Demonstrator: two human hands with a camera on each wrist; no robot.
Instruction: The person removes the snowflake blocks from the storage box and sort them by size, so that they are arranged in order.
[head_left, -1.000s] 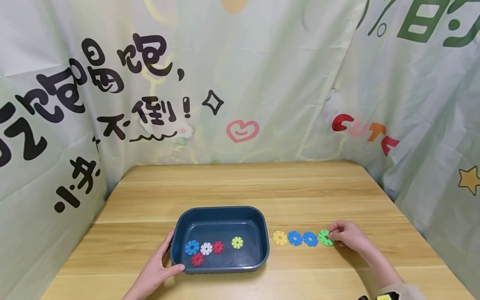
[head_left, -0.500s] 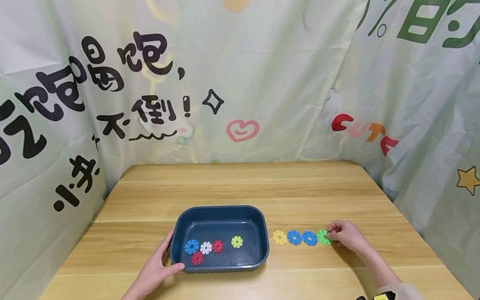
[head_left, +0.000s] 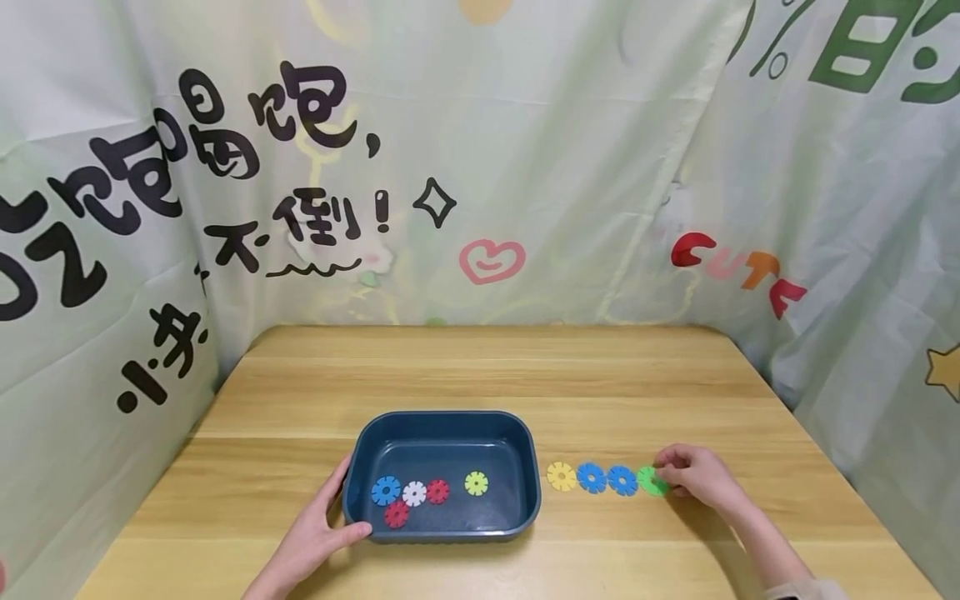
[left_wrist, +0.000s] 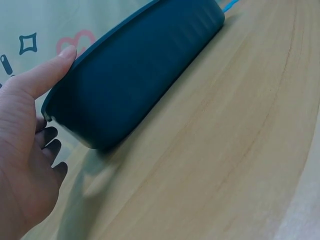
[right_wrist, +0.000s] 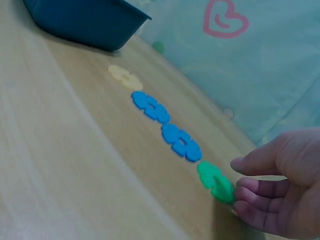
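Observation:
My left hand [head_left: 306, 537] holds the near left corner of a dark blue plastic tub [head_left: 450, 533], thumb on the rim [left_wrist: 112, 32] and fingers beneath it. My right hand [head_left: 701, 477] touches the edge of a green notched disc [head_left: 649, 481] at the right end of a row on the table. In the right wrist view its fingertips meet the green disc [right_wrist: 215, 181], with the thumb apart from them. Leftward in the row lie two blue discs [head_left: 622, 481] and a yellow disc [head_left: 561, 477], all flat.
Inside the tub lie a blue disc [head_left: 386, 491], a white disc [head_left: 414, 494], two red discs [head_left: 438, 492] and a yellow-green disc [head_left: 476, 483]. The wooden table [head_left: 480, 367] ends at a printed curtain [head_left: 570, 208] behind and at both sides.
The green disc has slid slightly left, closer to the neighbouring blue disc, with my right hand at its edge. My left hand and the tub stay in place. The head view shifts slightly.

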